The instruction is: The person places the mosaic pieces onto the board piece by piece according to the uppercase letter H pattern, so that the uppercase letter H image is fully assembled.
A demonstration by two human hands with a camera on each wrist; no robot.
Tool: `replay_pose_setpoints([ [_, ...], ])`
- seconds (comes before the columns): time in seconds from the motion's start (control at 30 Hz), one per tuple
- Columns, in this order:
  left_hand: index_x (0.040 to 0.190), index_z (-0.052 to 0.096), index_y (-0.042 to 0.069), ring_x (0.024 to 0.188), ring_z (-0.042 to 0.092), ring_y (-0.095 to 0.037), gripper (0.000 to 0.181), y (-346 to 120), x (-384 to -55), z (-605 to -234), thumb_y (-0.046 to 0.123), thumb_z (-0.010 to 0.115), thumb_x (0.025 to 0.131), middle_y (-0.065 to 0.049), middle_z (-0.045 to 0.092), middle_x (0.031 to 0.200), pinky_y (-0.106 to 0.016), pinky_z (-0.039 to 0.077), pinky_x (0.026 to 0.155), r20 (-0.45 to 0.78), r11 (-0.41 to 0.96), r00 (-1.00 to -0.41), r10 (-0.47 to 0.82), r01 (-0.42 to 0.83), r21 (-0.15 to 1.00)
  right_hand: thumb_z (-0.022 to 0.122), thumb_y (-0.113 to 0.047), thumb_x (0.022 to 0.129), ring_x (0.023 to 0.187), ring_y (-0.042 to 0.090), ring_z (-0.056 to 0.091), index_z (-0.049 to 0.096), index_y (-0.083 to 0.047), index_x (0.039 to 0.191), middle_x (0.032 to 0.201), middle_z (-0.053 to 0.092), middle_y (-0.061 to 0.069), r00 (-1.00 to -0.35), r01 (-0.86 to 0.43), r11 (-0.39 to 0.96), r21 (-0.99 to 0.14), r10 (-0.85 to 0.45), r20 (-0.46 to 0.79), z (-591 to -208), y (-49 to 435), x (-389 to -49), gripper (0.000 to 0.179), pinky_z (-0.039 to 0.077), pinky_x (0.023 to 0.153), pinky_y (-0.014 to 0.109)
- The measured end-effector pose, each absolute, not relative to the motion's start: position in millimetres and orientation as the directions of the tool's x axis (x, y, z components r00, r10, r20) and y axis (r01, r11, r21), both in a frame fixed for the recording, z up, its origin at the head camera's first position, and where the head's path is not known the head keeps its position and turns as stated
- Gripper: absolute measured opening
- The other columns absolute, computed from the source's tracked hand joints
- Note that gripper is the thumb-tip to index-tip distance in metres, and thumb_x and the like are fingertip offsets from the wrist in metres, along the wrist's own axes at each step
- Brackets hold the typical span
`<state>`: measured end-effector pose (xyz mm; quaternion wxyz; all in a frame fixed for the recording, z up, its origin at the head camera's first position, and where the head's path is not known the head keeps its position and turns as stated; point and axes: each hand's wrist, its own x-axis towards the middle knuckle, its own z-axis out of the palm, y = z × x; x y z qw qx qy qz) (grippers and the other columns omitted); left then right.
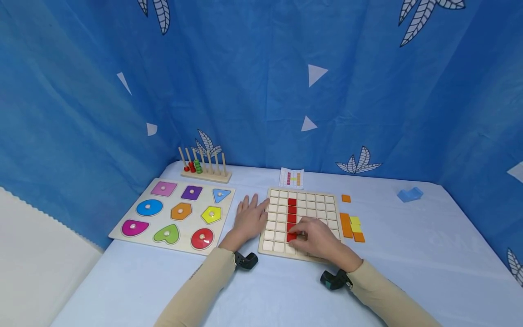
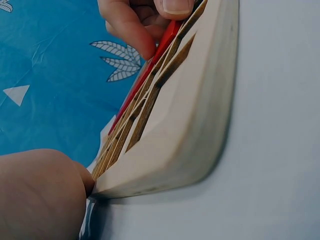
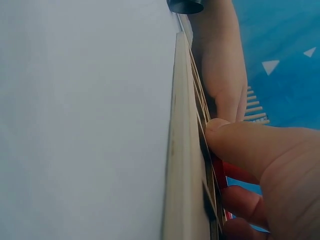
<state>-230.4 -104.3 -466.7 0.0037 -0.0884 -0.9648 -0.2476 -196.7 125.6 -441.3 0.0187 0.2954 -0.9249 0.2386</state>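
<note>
A wooden grid board point(image 1: 283, 255) with pale square cells lies on the table. Red square tiles point(image 1: 292, 210) form a column in it. At the near end of that column, my right hand point(image 1: 315, 237) pinches a red tile point(image 1: 291, 237) between thumb and fingers, low against the grid. The fingers partly cover this tile; the left wrist view shows red point(image 2: 167, 40) between them. My left hand point(image 1: 248, 221) rests at the board's left edge, fingers spread and fairly straight, holding nothing.
Orange tiles point(image 1: 345, 225) and yellow tiles point(image 1: 355, 225) lie right of the board. A printed pattern card point(image 1: 297, 184) is behind it. Left stand a shape puzzle point(image 1: 140, 234) and a bead-peg stand point(image 1: 212, 176). A blue piece point(image 1: 410, 195) sits far right, before the blue curtain.
</note>
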Motion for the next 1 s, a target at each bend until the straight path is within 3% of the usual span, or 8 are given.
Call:
replay_pose_setpoints([
  [1.0,0.155,0.047,0.017,0.157,0.014,-0.048,0.050,-103.4,-227.8,-464.8,0.028,0.041,0.105,-0.022,0.029,0.166,-0.062,0.011,0.126,0.062,0.860,-0.983,0.170,0.179,0.478,0.085,-0.028,0.083,0.074,0.002,0.051,0.083,-0.019,0.099,0.086,0.067,-0.012,-0.833,-0.539,0.710,-0.453,-0.529,0.163,-440.5,128.0,-196.8,0.019,0.044,0.066,0.019],
])
